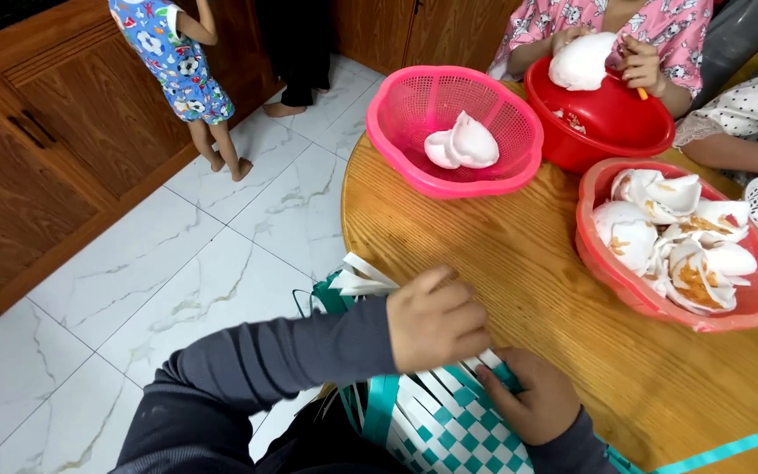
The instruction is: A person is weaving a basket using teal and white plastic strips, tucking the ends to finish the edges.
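Teal and white strips form the woven mat lying over the round tabletop rim. The left hand, knuckles up, curls its fingers around white strip ends; the right hand pinches the weave just beside them. Loose strips point away from both hands. Bare wood lies beyond the fingers, before the pink basket.
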